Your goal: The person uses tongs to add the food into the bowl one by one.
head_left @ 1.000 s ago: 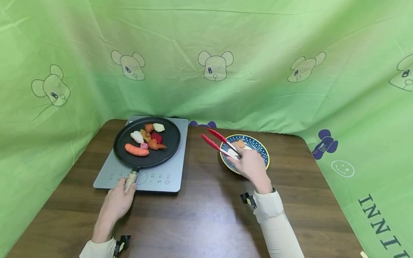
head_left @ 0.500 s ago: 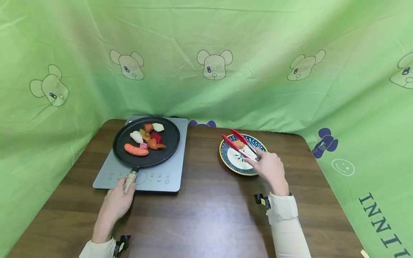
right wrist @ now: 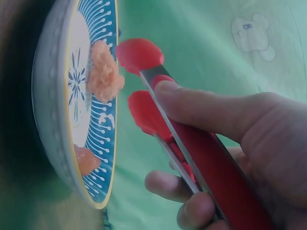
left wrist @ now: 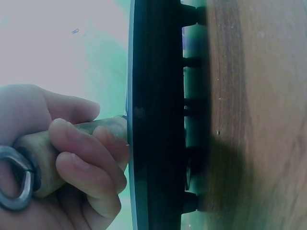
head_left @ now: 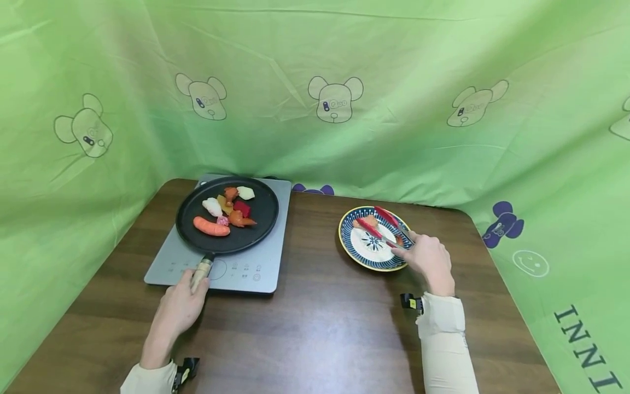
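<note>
My left hand (head_left: 181, 306) grips the wooden handle (head_left: 202, 272) of a flat black frying pan (head_left: 246, 236). In the left wrist view, its fingers (left wrist: 91, 167) curl round that handle, which ends in a metal ring (left wrist: 18, 184). My right hand (head_left: 427, 257) holds red-tipped metal tongs (head_left: 370, 227) over a blue-and-white patterned plate (head_left: 351, 249). The tongs' two red heads are spread apart with nothing between them. A lumpy pinkish-orange food piece (right wrist: 104, 72) lies on the plate close to the tips. A smaller orange piece (right wrist: 87, 160) sits near the plate's other side.
The pan stands on a grey induction cooktop (head_left: 162, 268) at the left of the wooden table (head_left: 315, 328). In it lie a sausage (head_left: 211, 226), a red piece (head_left: 241, 208), a white piece (head_left: 245, 192) and several other food pieces. Green cloth (head_left: 275, 142) hangs behind the table.
My right hand has moved right with the tongs, whose heads now hang over the plate instead of reaching past its left rim. My left hand stays on the pan handle.
</note>
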### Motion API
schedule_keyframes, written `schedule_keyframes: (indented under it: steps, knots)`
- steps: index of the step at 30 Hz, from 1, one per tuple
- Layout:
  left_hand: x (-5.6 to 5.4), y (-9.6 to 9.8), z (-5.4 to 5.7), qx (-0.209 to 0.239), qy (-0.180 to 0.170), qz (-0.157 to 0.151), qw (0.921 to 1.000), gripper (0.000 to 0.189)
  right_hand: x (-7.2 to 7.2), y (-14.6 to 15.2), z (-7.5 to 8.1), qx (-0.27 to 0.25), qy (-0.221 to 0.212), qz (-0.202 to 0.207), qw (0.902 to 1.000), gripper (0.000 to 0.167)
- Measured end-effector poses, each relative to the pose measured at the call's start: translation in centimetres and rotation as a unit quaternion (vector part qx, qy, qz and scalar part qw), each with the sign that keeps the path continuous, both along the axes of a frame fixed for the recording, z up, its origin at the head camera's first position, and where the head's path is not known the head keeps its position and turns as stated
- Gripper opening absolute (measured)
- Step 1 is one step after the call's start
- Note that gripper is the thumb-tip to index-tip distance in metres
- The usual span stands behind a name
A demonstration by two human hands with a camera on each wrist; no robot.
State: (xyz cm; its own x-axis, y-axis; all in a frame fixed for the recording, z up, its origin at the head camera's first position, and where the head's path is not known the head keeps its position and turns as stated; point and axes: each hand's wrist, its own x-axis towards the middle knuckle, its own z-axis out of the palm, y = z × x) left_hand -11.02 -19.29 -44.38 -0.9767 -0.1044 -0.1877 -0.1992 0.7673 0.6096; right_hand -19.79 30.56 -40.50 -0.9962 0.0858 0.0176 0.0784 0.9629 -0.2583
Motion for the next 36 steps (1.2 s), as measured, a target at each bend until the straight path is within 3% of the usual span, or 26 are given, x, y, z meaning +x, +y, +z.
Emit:
schedule_keyframes:
  steps: [12,21,36]
  knots:
    - [0.0,0.1,0.1,-0.005,0.003,0.003,1.0,0.055,-1.4,0.4,0.0,0.012,-0.055,0.014,0.9983,0.078]
    - [-0.1,0.1,0.2,-0.004,0.006,0.005,1.0,0.055,-2.6,0.5,-0.2,0.006,-0.068,0.017,0.9975,0.075]
    - [-0.3,0.1,-0.1,-0.007,0.008,0.003,0.9999,0.055,-1.4,1.4,0.7,-0.004,-0.084,0.02,0.9962,0.082]
